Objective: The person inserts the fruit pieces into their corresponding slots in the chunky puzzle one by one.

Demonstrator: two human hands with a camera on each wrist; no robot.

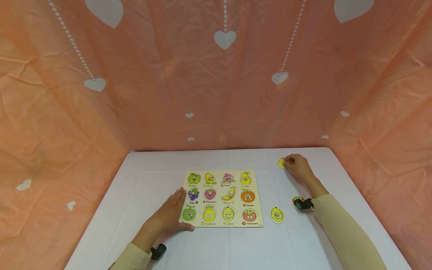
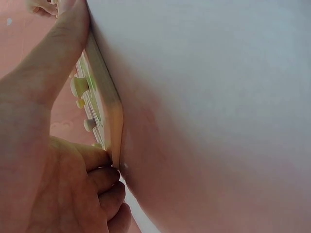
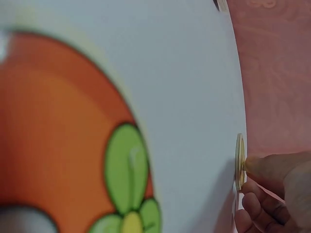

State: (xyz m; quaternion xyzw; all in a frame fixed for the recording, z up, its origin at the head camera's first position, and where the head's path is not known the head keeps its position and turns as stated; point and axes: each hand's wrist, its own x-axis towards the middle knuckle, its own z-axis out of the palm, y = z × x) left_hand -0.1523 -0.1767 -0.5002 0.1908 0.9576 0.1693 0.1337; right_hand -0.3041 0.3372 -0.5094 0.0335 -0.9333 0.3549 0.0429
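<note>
A wooden fruit puzzle board (image 1: 217,202) with knobbed pieces lies flat on the table. My left hand (image 1: 171,213) rests against its near-left corner, fingers along the left edge and thumb at the near edge. To the far right, my right hand (image 1: 298,168) pinches the knob of a yellow pineapple puzzle piece (image 1: 281,162). In the right wrist view that piece (image 3: 239,162) stands on edge between thumb and fingers in the picture. A yellow lemon piece (image 1: 277,215) lies right of the board. The orange-red persimmon piece (image 1: 297,200) is partly hidden by the right wrist camera.
The white-covered table (image 1: 152,165) holds all of this. Orange-pink cloth (image 1: 222,93) with white hearts hangs behind it and at both sides. A black camera (image 1: 158,251) is strapped under the left wrist.
</note>
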